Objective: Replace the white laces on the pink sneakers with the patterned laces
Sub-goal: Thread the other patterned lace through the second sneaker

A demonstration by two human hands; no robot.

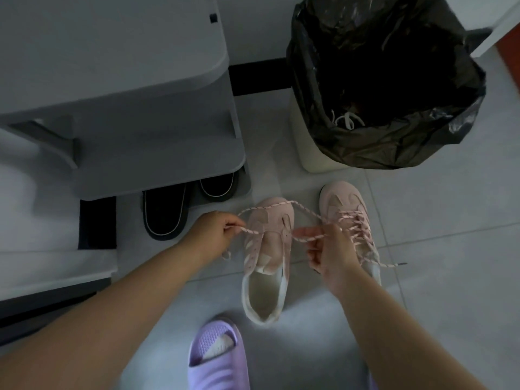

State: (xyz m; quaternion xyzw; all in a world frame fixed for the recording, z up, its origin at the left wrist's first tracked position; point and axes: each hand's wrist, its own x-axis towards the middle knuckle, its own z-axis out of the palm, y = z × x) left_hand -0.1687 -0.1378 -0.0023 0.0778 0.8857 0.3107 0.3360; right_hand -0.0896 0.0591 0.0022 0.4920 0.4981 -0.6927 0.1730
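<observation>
Two pink sneakers stand on the floor. The left sneaker has no lace in its eyelets. The right sneaker is laced with a patterned lace. A second patterned lace loops in the air above the left sneaker's toe. My left hand pinches one end of it, left of the shoe. My right hand grips the other part between the two sneakers. A white lace lies inside the bin.
A bin with a black bag stands behind the sneakers. A grey shelf unit is at the left, with black shoes under it. My foot in a purple slipper is at the bottom.
</observation>
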